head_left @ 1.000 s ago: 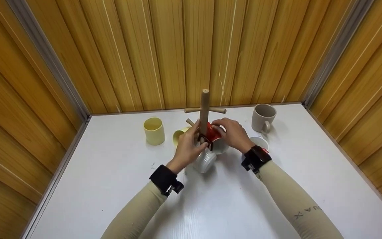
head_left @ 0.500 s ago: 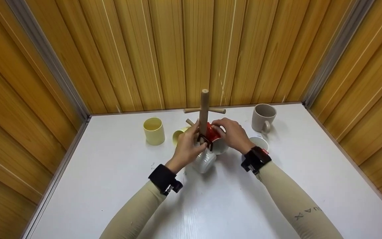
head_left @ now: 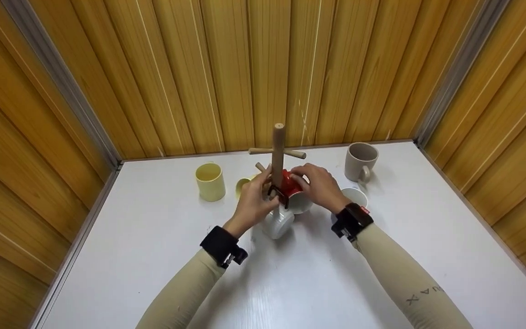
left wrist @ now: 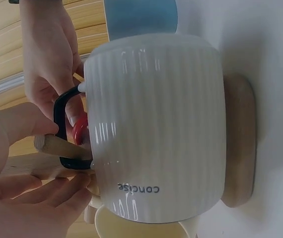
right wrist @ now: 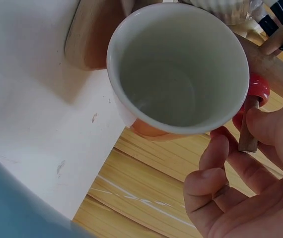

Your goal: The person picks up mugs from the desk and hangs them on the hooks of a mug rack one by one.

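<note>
Near the table's middle stands a wooden mug tree with pegs. On its front peg, a white ribbed mug hangs tilted by its black handle. My left hand has the thumb on that handle and the fingers beside the post. A red mug, pale inside, hangs on the right with its opening facing down toward me. My right hand pinches at its red handle, the thumb also lying on the peg. Behind the left hand, a yellow mug is partly hidden.
Another yellow mug stands upright to the left. At the back right is a beige mug, its handle facing me. A blue mug with a pale inside stands under the right wrist. Wood-patterned walls enclose the white table.
The head view has shifted slightly. Both hands stay at the same mugs, and the mug tree appears turned a little, the upper peg's right end now lower.
</note>
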A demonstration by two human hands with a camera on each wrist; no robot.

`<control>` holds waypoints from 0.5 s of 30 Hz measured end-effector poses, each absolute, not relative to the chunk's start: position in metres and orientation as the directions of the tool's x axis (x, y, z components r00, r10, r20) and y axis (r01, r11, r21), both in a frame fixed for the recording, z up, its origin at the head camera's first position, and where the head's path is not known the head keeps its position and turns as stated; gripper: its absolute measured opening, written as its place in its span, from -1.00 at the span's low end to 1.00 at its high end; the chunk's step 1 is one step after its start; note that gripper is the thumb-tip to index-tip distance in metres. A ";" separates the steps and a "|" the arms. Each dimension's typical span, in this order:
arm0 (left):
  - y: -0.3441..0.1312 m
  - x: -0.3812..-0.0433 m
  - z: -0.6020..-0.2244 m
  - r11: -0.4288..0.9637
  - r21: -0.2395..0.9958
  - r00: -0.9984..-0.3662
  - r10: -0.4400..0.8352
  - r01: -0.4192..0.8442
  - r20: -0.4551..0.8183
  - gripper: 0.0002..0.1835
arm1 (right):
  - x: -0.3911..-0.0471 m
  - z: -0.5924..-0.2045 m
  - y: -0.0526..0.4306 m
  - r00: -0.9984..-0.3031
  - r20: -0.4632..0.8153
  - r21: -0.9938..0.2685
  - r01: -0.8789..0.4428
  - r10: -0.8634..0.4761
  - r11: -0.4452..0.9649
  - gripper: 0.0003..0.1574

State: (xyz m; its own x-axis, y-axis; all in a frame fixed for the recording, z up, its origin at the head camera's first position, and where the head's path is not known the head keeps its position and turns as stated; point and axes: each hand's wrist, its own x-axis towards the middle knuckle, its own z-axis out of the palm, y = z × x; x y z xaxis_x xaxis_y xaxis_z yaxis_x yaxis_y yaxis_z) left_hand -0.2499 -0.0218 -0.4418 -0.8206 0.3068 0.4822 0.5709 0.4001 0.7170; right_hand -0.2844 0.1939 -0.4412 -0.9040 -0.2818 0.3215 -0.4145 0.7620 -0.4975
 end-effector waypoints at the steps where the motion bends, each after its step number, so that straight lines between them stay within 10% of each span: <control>1: -0.023 -0.251 -0.441 0.394 0.725 -0.824 0.316 0.565 0.470 -0.13 | -0.283 -0.441 0.194 -0.903 0.324 -0.499 -0.416 -0.281 0.760 -0.70; 15: -0.045 -0.259 -0.442 0.366 0.720 -0.799 0.396 0.590 0.454 -0.19 | -0.266 -0.446 0.199 -0.873 0.399 -0.497 -0.464 -0.282 0.733 -0.70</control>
State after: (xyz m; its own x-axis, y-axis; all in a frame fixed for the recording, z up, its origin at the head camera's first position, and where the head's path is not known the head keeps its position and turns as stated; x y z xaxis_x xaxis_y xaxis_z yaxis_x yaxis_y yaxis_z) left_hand -0.2588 -0.0452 -0.4415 -0.7986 0.3957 0.4535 0.5900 0.3656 0.7200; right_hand -0.2663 0.1992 -0.4459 -0.8727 -0.2818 0.3988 -0.4639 0.7334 -0.4969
